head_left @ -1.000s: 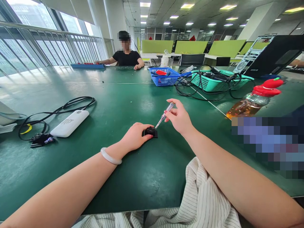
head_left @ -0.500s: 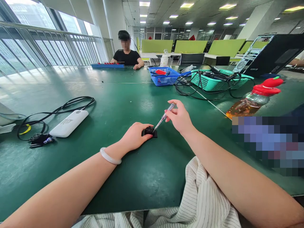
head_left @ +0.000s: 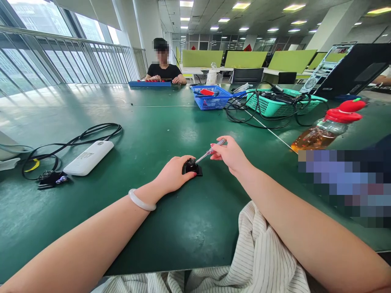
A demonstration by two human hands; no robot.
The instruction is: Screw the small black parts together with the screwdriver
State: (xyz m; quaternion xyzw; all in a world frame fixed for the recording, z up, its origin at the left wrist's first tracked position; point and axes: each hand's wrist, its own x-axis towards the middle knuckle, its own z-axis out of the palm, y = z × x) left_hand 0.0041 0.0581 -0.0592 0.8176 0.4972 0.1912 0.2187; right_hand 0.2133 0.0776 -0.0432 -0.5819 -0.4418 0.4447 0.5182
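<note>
On the green table (head_left: 195, 228), my left hand (head_left: 174, 173) grips a small black part (head_left: 192, 167) with a flat base, thumb on the near side and fingers on the far side. What kind of part it is I cannot make out. My right hand (head_left: 230, 154) is closed round the clear handle of a slim screwdriver (head_left: 207, 154), which slants down to the left. Its metal tip meets the upper right of the black part; the exact contact point is too small to see.
A white power bank (head_left: 89, 158) with black cables lies at left. Further back are a blue basket (head_left: 212, 103), a green basket (head_left: 275, 108) and tangled cables. A red-capped bottle (head_left: 320, 130) lies tilted at right. Across the table sits a person (head_left: 165, 71) behind a blue tray (head_left: 149, 84).
My right hand has lowered the screwdriver to a flatter slant, its tip shifting slightly up and left on the black part. The person opposite has moved the blue tray to the right.
</note>
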